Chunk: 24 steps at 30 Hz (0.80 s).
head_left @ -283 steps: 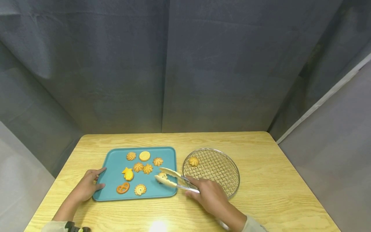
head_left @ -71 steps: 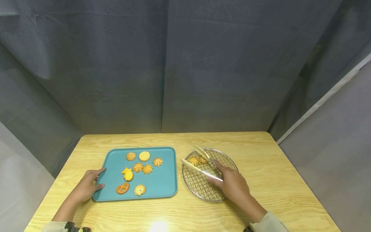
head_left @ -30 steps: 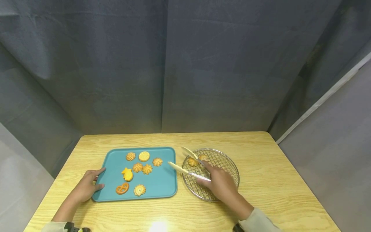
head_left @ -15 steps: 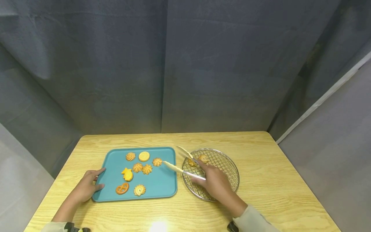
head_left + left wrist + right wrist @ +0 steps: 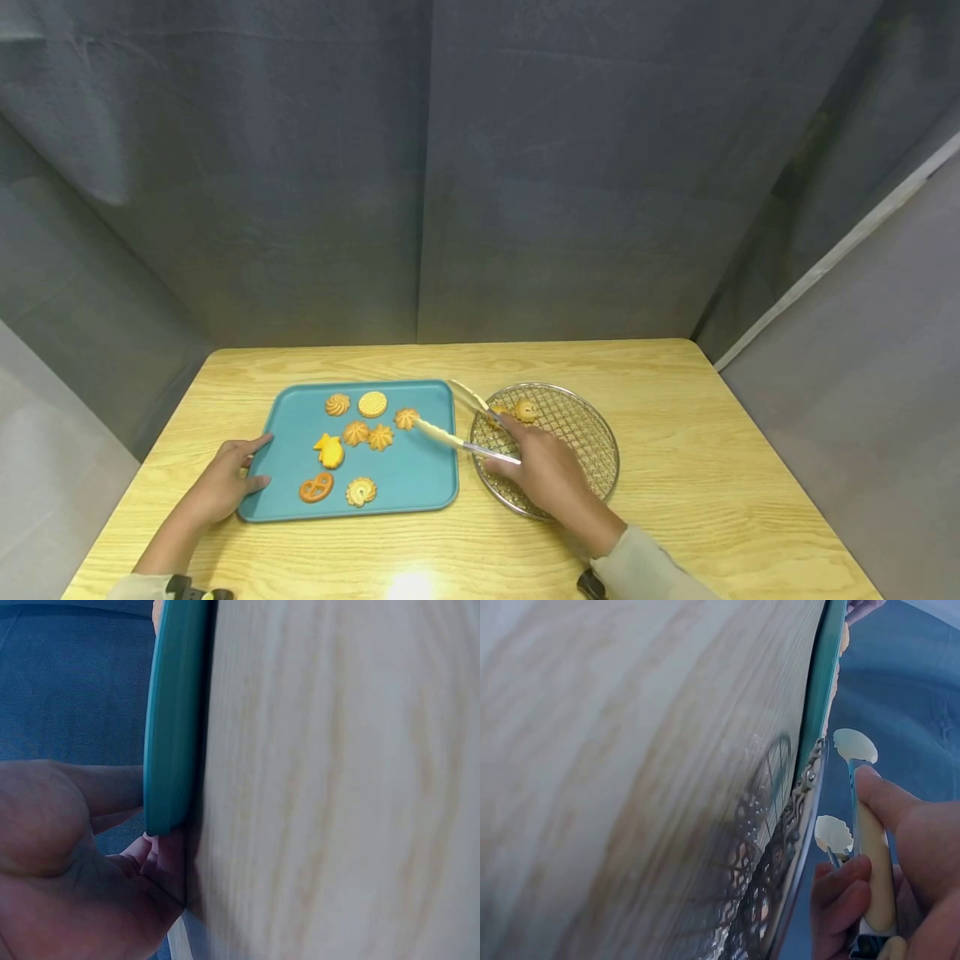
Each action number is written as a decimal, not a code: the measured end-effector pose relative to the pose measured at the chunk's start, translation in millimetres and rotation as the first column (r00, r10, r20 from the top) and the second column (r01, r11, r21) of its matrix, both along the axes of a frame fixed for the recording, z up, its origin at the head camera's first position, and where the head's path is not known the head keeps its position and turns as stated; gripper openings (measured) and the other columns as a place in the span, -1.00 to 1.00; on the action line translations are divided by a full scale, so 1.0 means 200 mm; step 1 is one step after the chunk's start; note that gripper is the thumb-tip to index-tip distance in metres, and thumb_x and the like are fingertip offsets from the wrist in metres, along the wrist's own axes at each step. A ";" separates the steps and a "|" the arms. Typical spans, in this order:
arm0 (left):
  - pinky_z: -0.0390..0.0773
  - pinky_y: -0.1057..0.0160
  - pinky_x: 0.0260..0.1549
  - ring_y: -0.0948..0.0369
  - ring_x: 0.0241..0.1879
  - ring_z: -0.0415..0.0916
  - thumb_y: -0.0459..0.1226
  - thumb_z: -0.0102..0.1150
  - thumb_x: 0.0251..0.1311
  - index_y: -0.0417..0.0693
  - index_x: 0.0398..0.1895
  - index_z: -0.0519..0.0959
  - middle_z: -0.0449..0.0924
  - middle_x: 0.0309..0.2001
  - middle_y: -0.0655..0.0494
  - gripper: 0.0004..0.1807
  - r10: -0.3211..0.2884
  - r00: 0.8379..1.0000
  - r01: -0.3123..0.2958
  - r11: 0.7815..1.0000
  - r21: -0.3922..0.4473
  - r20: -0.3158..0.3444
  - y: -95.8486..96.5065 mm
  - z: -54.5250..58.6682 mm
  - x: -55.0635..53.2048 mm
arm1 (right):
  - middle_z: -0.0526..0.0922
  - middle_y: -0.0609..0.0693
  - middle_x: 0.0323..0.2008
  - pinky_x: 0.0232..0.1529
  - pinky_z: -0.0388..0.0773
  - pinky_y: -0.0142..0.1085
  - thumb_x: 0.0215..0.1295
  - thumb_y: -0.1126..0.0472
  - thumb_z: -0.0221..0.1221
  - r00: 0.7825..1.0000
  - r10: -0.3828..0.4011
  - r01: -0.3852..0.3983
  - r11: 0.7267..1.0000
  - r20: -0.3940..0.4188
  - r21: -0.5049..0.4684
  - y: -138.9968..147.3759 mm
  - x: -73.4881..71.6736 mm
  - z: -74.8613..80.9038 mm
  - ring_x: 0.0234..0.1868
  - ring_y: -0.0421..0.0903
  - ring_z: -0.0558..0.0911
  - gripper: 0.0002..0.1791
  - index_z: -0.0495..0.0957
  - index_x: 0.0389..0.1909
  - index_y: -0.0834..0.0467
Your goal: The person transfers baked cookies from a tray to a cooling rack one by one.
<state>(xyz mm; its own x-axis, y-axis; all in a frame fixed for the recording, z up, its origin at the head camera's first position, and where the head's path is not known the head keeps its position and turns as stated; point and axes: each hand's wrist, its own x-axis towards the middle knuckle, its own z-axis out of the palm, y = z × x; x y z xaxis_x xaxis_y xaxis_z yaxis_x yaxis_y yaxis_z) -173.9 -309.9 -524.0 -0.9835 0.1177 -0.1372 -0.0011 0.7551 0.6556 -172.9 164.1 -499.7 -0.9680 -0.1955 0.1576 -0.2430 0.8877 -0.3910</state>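
My left hand (image 5: 221, 483) grips the near-left end of a teal baking tray (image 5: 420, 483). In the left wrist view the thumb lies over the rim and fingertips show under its edge. Several cookies lie on the tray, among them a pretzel (image 5: 317, 487) and a pineapple-shaped cookie (image 5: 329, 451). My right hand (image 5: 547, 471) holds metal tongs (image 5: 487, 452) with pale scalloped tips, spread apart with nothing between them. The nearer tip is right at a star-shaped cookie (image 5: 406, 417); the farther one hangs over the tray's right rim.
Right of the tray stands a round wire rack (image 5: 573, 425), partly under my right hand. It carries a crimped cookie (image 5: 526, 410) and another cookie (image 5: 498, 414) half hidden by the tongs. The wooden table (image 5: 712, 500) ends at a grey curtain (image 5: 570, 208) behind.
Over the last seconds a cookie went from the tray's right side to the rack with the tongs. The right hand then moved left, taking the spread tongs back over the tray. The left hand stayed.
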 end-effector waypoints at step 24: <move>0.60 -0.20 0.04 -0.37 0.18 0.37 -0.46 0.24 0.34 -0.43 0.53 0.17 0.19 0.29 -0.50 -0.26 0.003 1.000 -0.003 1.000 -0.003 0.002 0.00 0.00 0.00 | 0.53 -0.15 -0.55 -0.68 0.36 -0.34 0.21 -0.29 0.36 0.997 0.066 -0.068 0.997 0.033 0.044 -0.12 -0.05 -0.02 -0.68 -0.20 0.35 -0.13 0.41 0.49 -0.02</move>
<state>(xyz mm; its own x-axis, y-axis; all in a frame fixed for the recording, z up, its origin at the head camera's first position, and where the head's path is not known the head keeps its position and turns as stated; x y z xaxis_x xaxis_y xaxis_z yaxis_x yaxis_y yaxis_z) -174.5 -310.1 -524.1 -0.9836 0.1145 -0.1391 -0.0043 0.7571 0.6533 -182.9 141.0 -503.1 -0.9567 -0.2665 0.1170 -0.2910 0.8867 -0.3593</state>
